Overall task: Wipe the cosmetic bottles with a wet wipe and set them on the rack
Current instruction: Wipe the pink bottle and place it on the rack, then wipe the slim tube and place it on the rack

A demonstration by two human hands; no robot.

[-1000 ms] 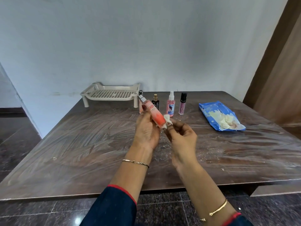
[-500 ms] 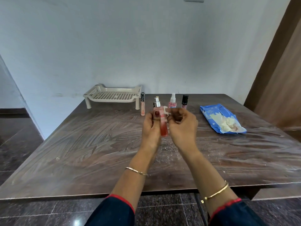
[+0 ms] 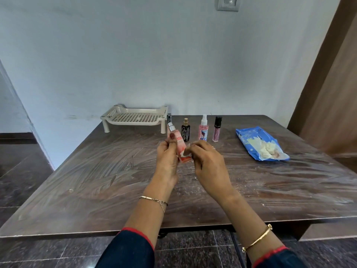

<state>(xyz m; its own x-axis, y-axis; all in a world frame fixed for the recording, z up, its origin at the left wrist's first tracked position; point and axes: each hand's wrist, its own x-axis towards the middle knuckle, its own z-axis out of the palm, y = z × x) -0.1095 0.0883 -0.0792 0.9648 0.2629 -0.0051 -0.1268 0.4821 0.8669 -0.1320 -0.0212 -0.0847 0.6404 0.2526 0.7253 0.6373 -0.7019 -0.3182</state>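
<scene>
Bottle in hand: pink bottle [image 3: 181, 147] with a silver spray top, tilted to the upper left and held in the air above the desk [image 3: 96, 180], in front of the standing row.
Left hand: the left hand [image 3: 167, 161] grips the bottle, fingers [image 3: 172, 139] curled round its upper body with the thumb on the label.
Right hand: the right hand [image 3: 207, 165] pinches a small wad of wet wipe [image 3: 187, 151], fingers curled tight on it, and presses it to the bottle's lower end.
Rack: white slotted rack [image 3: 135, 118] at the far left of the desk, near the wall; none of the bottles is on it yet.
Waiting bottles: black bottle [image 3: 185, 130], pink spray bottle [image 3: 203, 130] and lip gloss tube [image 3: 217, 130] stand upright in a row to the right of the rack. A slim tube [image 3: 169, 118] seems to stand just beside the rack's leg, partly hidden.
Wipe pack: blue pack [image 3: 260, 144] lies open, well to the right.
Step in hand: wiping the first bottle, as I judge it.
Doing it well: turn the bottle in the left hand so the wipe meets every side. Stroke from base to neck and shift the thumb to reach the label beneath it. Grip firmly, since a damp bottle may slip, then stand it upright on the rack.
</scene>
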